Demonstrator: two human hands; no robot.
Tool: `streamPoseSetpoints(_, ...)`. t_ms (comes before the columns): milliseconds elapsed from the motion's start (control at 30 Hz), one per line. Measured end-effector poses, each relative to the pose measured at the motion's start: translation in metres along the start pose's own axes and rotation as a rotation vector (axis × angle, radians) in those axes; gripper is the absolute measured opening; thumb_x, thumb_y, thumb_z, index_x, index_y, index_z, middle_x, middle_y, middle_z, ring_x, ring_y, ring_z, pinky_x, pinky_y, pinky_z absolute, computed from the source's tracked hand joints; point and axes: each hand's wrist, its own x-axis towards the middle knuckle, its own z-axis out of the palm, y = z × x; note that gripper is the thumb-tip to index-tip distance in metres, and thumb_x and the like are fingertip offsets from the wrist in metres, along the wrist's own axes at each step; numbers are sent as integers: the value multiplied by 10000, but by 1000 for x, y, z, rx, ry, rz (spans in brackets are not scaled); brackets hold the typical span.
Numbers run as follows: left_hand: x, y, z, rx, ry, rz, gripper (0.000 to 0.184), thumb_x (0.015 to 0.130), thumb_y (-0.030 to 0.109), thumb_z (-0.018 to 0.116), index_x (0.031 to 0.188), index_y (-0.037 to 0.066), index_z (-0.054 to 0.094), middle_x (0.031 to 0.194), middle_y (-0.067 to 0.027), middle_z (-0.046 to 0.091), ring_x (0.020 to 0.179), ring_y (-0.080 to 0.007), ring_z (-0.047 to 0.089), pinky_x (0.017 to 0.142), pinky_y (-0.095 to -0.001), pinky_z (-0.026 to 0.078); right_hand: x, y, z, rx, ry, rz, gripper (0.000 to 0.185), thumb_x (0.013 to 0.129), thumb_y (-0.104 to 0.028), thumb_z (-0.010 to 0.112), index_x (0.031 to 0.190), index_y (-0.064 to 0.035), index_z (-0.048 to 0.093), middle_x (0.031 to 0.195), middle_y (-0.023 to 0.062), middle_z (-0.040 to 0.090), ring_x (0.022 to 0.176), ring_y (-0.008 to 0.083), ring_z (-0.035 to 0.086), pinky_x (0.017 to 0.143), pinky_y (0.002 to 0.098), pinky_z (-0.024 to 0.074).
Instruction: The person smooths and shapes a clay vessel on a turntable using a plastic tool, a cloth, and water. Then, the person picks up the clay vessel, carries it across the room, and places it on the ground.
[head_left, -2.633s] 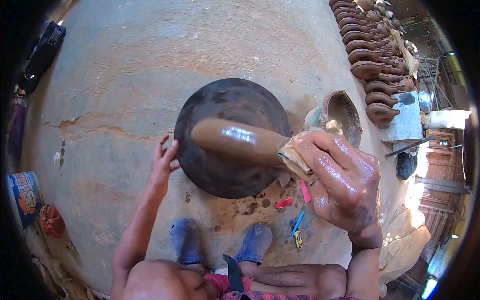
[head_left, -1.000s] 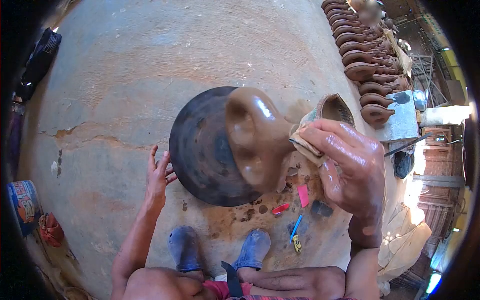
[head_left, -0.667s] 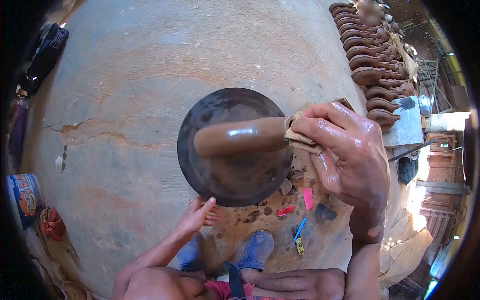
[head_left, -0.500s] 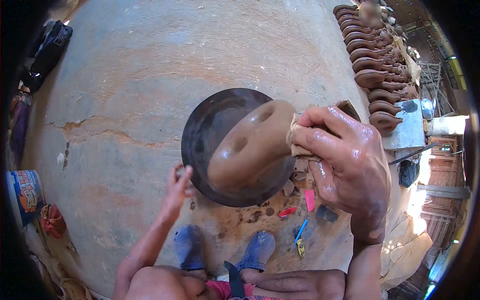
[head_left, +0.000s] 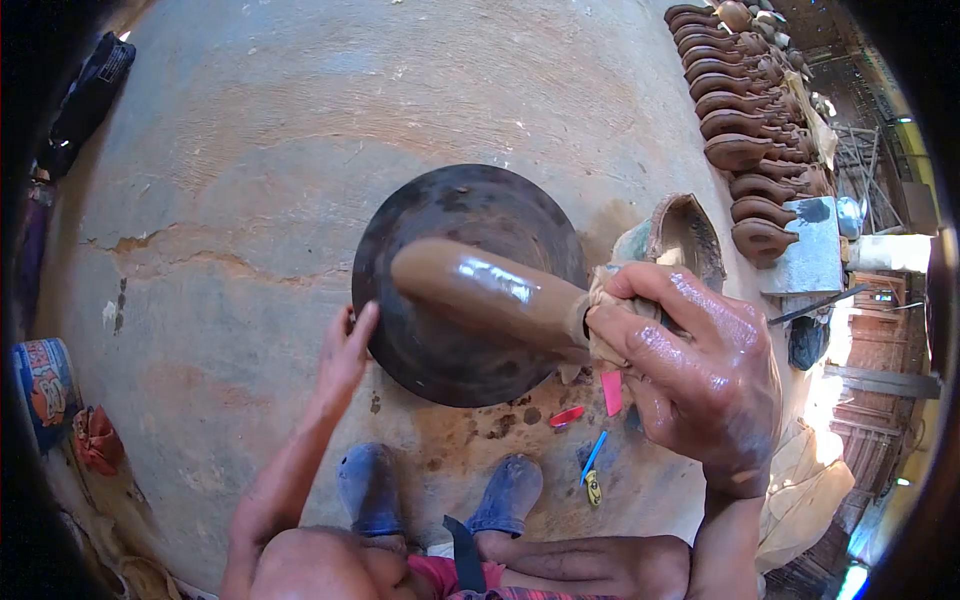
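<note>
A smooth, wet brown clay vessel [head_left: 480, 290] lies across a dark round turntable [head_left: 470, 190]. It is seen edge-on, its narrow neck pointing right. At the neck my right hand [head_left: 700, 350], wet and shiny, is closed around a tan cloth [head_left: 606, 325] pressed to the clay. My left hand [head_left: 347, 348] is at the turntable's left rim, thumb and fingers apart with nothing held; some fingers are hidden behind the rim.
A trough-like container [head_left: 685, 240] stands right of the turntable. Rows of brown clay pieces [head_left: 740, 120] line the wall, some on a pale block [head_left: 808, 250]. A pink strip [head_left: 612, 393], red piece [head_left: 567, 417] and blue stick [head_left: 593, 458] lie near my shoes [head_left: 507, 492].
The clay vessel has turned with the turntable, from showing its broad side with two hollows to showing its edge. My right hand keeps the cloth at the neck; my left stays by the rim.
</note>
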Motion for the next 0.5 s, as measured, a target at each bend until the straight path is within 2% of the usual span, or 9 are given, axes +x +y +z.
streamPoseSetpoints(133, -68, -23, 25, -74, -24, -106, 598, 1050, 461, 619, 1485, 80, 466, 1288, -109, 648, 1152, -235, 650, 825, -387, 594, -5, -1, -5, -56, -27, 59, 397, 662, 38, 742, 1044, -69, 751, 1018, 116, 705, 832, 310, 715, 689, 391, 572)
streamPoseSetpoints(200, -82, -29, 27, -97, -270, -341, 683, 1010, 474, 681, 1471, 24, 455, 1128, -127, 680, 1046, -208, 669, 726, -354, 590, -8, 3, -7, -75, -34, 65, 396, 661, 39, 738, 1042, -67, 749, 1019, 116, 703, 832, 313, 712, 696, 394, 571)
streamPoseSetpoints(233, -79, -26, 25, -96, -271, -340, 683, 1010, 474, 681, 1471, 24, 455, 1128, -127, 680, 1046, -208, 669, 726, -354, 590, -8, 6, -8, -77, -32, 64, 393, 663, 42, 730, 1041, -62, 747, 1010, 117, 700, 829, 318, 710, 696, 397, 569)
streamPoseSetpoints(300, -63, -7, 18, -18, -79, -155, 739, 993, 483, 702, 1506, 36, 414, 1142, -134, 680, 1071, -216, 669, 770, -365, 584, -9, 13, -10, -82, -29, 64, 390, 665, 45, 721, 1041, -58, 745, 1001, 118, 696, 826, 324, 708, 696, 399, 567)
streamPoseSetpoints(333, -51, 5, 13, -64, -11, -107, 771, 983, 500, 708, 1533, 58, 398, 1118, -116, 681, 1032, -189, 673, 795, -353, 565, -9, 17, -11, -62, -27, 62, 390, 670, 47, 712, 1045, -53, 743, 1001, 123, 694, 838, 330, 706, 709, 404, 566)
streamPoseSetpoints(400, -25, 30, 7, -80, 111, -8, 693, 1004, 507, 672, 1500, 69, 466, 1076, -90, 674, 968, -164, 664, 788, -339, 540, -8, 22, -12, -42, -23, 57, 389, 675, 49, 702, 1049, -49, 741, 1000, 127, 693, 850, 336, 704, 722, 409, 565)
streamPoseSetpoints(500, 2, 44, -2, -31, 89, 38, 596, 1035, 490, 626, 1411, 34, 547, 1038, -66, 653, 916, -142, 631, 766, -329, 523, -5, 24, -10, -76, -31, 84, 385, 684, 47, 696, 1056, -43, 739, 996, 131, 691, 877, 345, 700, 760, 418, 563)
